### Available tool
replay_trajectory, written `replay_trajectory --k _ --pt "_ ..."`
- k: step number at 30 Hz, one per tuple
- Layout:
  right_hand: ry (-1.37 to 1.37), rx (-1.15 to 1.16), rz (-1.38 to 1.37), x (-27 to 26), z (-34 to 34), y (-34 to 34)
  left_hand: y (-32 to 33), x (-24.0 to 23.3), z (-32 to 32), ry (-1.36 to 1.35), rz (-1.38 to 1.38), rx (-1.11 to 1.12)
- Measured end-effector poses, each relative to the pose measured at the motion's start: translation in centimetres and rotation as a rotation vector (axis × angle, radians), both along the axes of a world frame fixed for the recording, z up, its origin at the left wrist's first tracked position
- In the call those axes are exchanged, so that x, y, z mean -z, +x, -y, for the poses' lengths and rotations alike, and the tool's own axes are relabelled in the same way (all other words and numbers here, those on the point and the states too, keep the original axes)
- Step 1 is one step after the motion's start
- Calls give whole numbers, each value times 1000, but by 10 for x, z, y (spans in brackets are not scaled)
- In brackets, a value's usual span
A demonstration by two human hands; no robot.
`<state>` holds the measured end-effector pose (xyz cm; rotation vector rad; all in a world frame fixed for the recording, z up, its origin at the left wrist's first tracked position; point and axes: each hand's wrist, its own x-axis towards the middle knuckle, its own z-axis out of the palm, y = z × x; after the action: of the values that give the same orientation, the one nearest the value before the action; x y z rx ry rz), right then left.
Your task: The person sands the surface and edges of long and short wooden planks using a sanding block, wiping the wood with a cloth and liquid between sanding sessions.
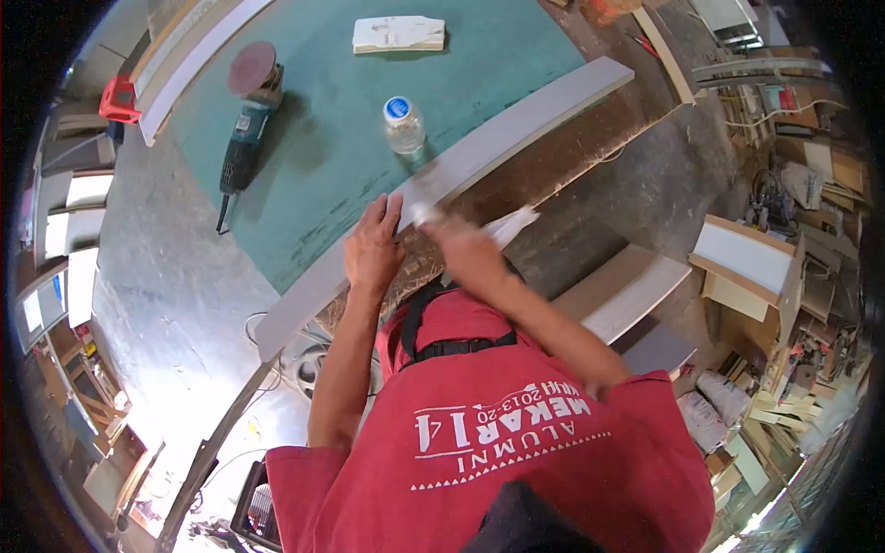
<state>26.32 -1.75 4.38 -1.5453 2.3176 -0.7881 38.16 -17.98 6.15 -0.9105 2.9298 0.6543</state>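
A long, narrow white board (484, 148) lies diagonally along the near edge of the green-topped worktable. Over its middle lies my left hand (373, 252), fingers on the top face and the palm at the near edge. Close beside it, my right hand (467, 249) is blurred by motion. Its fingers are closed on a small white wad (422, 213) against the board; the material is too blurred to tell. A white piece of cloth or paper (511, 225) shows just past my right wrist, partly hidden.
A clear bottle with a blue cap (403, 124) stands beyond the board. A disc sander (245, 131) lies left on the green tabletop (318, 186), with a whitish block (399, 34) at the far side. Boards (622, 290) and a wooden box (743, 263) are at right.
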Motion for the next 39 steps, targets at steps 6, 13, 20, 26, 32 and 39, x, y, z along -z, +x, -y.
replay_trajectory --k 6,13,20,26,32,39 --pt "300 195 -179 -26 0 -56 -1 -12 16 132 26 24" --pt "251 128 -75 3 22 35 -3 -11 31 234 -24 30" --pt "279 529 -225 6 -13 -130 -6 -16 29 171 12 91" --pt "304 649 -232 14 -37 -253 -12 -19 30 178 29 84" --pt "402 742 -224 7 -52 -351 -11 -19 29 192 29 25" --pt "149 405 -150 27 -39 -244 -12 -21 35 236 90 -6"
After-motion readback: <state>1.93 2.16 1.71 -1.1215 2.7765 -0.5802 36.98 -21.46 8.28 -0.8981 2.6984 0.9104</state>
